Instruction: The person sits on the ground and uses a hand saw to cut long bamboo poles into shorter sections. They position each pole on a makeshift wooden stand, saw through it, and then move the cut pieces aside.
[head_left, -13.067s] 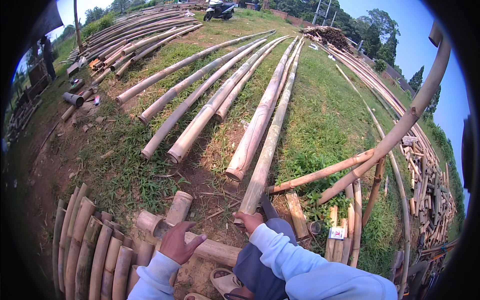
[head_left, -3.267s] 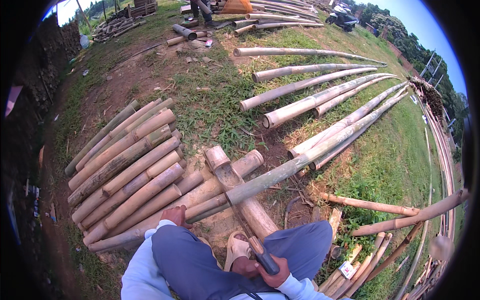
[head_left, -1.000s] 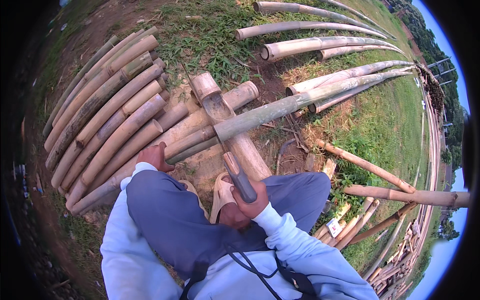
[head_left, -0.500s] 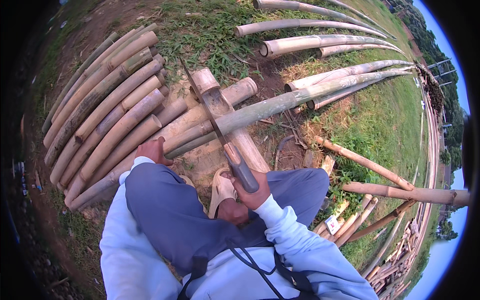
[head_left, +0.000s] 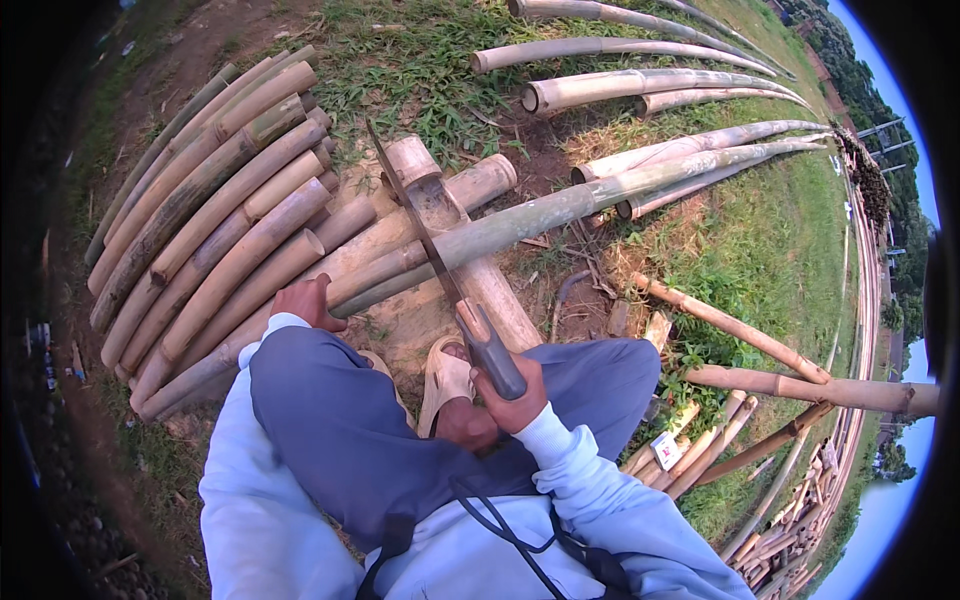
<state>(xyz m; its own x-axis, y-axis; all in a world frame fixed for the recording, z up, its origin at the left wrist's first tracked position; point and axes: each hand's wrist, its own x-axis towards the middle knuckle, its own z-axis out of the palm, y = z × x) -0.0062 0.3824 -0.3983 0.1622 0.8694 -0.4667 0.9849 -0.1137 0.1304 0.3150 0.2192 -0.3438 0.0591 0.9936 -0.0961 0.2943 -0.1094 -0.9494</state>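
Observation:
A long greenish bamboo pole runs from near my left knee up toward the far right, across a thick bamboo log on the ground. My left hand is closed over the near part of the pole, left of the saw. In my right hand is the dark handle of a handsaw. The blade crosses the pole over the log, its tip pointing away from me. How deep the blade sits in the pole I cannot tell. Under the pole lies another bamboo piece.
Cut bamboo lengths lie stacked at the left. Several long poles spread over the grass at the far right. A bamboo frame stands at my right, beside short offcuts. My sandalled foot is close below the saw.
My right hand has drawn the saw slightly back toward me and down to the right. The left hand and the pole look unmoved.

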